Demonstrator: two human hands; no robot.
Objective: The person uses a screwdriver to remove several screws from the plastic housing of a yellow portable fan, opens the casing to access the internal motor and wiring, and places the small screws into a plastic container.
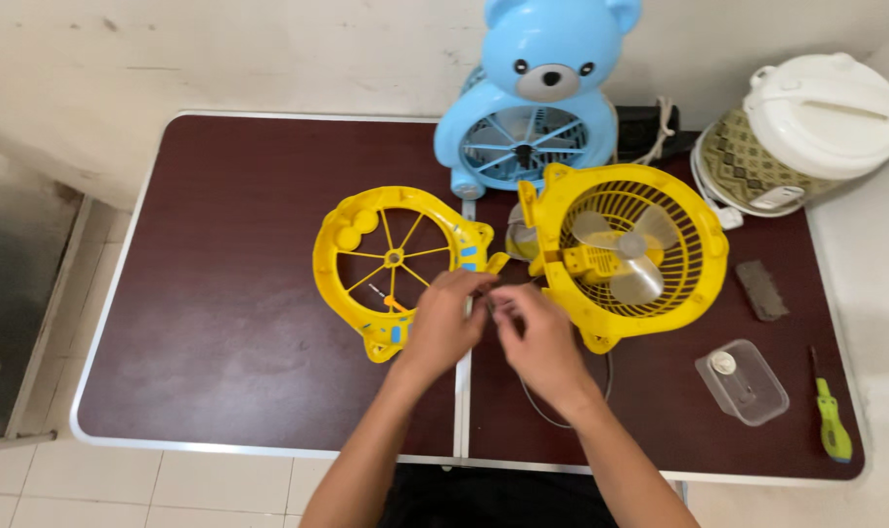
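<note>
Head view, steeply down over table

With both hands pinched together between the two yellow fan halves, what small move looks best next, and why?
Probably steady the small part: the left hand and right hand meet fingertip to fingertip between the yellow front cover and the yellow fan body. What they pinch is too small to identify.

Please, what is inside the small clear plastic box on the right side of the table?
Inside the clear plastic box a small round white piece lies near one corner. A few tiny dark bits may lie beside it, but they are too small to tell. Nothing covers the box's contents.
</note>
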